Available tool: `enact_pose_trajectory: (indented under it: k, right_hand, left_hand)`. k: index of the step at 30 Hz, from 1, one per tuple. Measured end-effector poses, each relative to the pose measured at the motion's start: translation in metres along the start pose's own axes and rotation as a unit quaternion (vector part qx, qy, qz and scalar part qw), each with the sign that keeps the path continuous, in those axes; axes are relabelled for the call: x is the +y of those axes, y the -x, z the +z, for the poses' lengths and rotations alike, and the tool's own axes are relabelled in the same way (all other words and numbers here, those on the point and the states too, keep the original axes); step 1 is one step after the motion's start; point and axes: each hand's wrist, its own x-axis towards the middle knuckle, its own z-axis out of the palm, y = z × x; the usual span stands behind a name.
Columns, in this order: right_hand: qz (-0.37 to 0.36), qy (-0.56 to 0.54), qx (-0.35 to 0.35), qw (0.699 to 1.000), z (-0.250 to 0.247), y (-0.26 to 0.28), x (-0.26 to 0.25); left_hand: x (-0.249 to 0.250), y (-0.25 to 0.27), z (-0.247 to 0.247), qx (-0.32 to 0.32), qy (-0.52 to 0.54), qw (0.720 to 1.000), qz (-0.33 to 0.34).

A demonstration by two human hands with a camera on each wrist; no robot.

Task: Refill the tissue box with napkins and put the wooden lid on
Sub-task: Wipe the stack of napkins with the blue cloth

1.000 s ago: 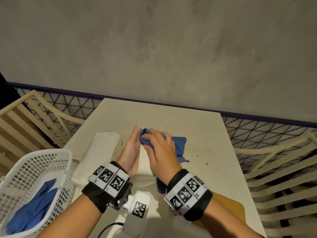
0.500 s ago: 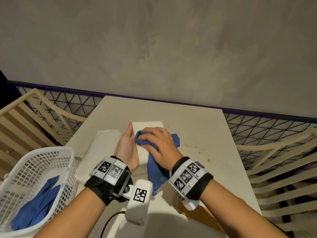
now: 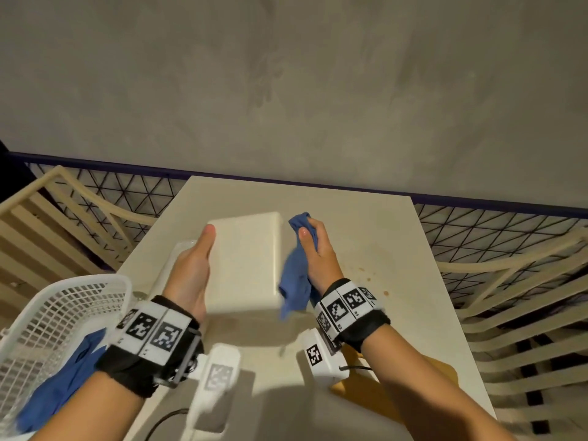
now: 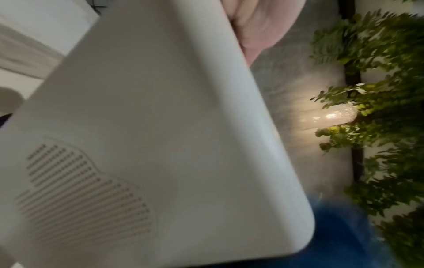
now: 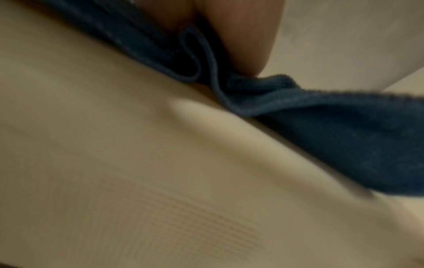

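The white plastic tissue box (image 3: pixel 245 262) is lifted off the table and tilted, its flat underside toward me. My left hand (image 3: pixel 194 265) grips its left edge, thumb along the side. My right hand (image 3: pixel 313 249) holds a bunched blue cloth (image 3: pixel 294 281) against the box's right side. In the left wrist view the box (image 4: pixel 149 127) fills the frame, showing a patch of fine ribs. The right wrist view shows the blue cloth (image 5: pixel 321 136) lying on the box (image 5: pixel 114 163). The wooden lid (image 3: pixel 397 386) lies flat at the table's near right, partly under my right forearm.
A white wrapped napkin pack (image 3: pixel 165 272) lies on the table behind my left hand. A white mesh basket (image 3: pixel 63 300) holding blue cloths (image 3: pixel 63 377) stands at the near left. Slatted chairs flank the cream table (image 3: pixel 381 237); a grey wall rises behind.
The box has been raised and tipped so its underside faces me. My right hand with the blue cloth slid from the top of the box to its right side.
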Motion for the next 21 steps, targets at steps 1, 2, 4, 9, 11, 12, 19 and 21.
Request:
enact_pose_trajectory:
  k: [1,2,4,9,11,12,19,21]
  right_hand:
    - [0.005,0.011,-0.002,1.0,-0.003,-0.001,0.005]
    - [0.012,0.026,-0.006,1.0,-0.006,-0.003,0.01]
    - [0.039,0.058,-0.013,0.997,-0.011,-0.008,0.021]
    - [0.121,0.036,-0.011,0.992,-0.005,-0.007,0.035]
    - [0.147,0.02,-0.024,0.989,0.001,-0.002,0.037]
    - [0.158,0.018,-0.031,0.987,0.004,0.0,0.04]
    - [0.251,0.006,-0.047,0.967,0.011,0.027,0.051]
    - [0.289,-0.047,-0.047,0.955,0.015,0.03,0.055]
  left_hand:
    - [0.005,0.004,-0.006,-0.011,0.013,1.0,0.0]
    - [0.01,0.009,-0.011,-0.021,0.03,0.999,-0.003]
    - [0.02,0.019,-0.019,-0.032,0.057,0.998,-0.005]
    - [0.027,0.029,-0.025,-0.02,0.09,0.996,0.001]
    - [0.024,0.028,-0.024,-0.012,0.096,0.995,0.004]
    - [0.022,0.026,-0.022,-0.005,0.094,0.996,0.006]
    - [0.002,0.02,0.017,0.023,0.027,0.999,0.027]
    - [-0.006,0.019,0.041,0.048,-0.026,0.997,0.062]
